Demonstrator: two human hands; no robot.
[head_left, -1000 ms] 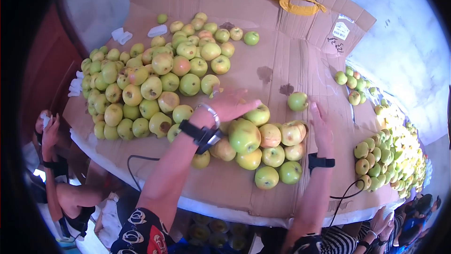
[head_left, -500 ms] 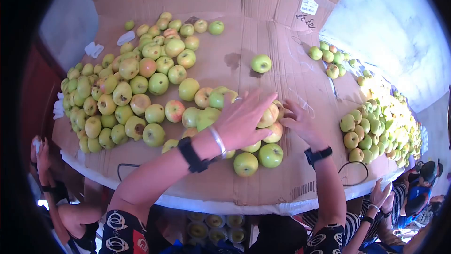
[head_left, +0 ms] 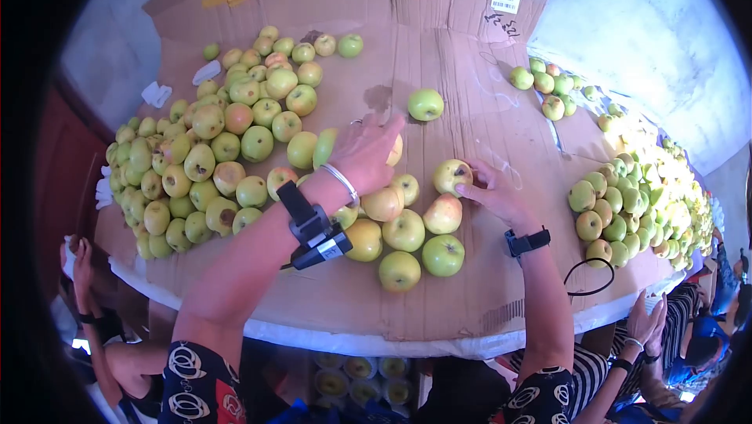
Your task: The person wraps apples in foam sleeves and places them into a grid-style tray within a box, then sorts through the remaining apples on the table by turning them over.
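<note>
My left hand [head_left: 364, 154] reaches over the middle of the apples, its fingers curved over a yellowish apple [head_left: 395, 150] that is mostly hidden beneath it. Just left of that hand sits a green apple [head_left: 324, 146]. My right hand [head_left: 495, 190] has thumb and fingers on a pale yellow-green apple [head_left: 451, 177] with a dark spot. A blushed apple [head_left: 442, 213] lies right below this one. Between and below my hands are several more loose apples, among them a green apple [head_left: 443, 255]. A single green apple [head_left: 425, 104] lies farther back.
A large pile of apples [head_left: 192, 161] covers the left of the cardboard-lined table [head_left: 470, 310]; another pile [head_left: 627, 208] stands at the right. A black cord loop [head_left: 591, 277] lies near the front edge. Other people's hands [head_left: 78, 263] [head_left: 646, 318] show at both sides. Packed apples [head_left: 362, 367] stand below.
My left hand has moved back and left, uncovering several apples. My right hand has shifted slightly and now has its thumb on the spotted apple. The view has moved a little.
</note>
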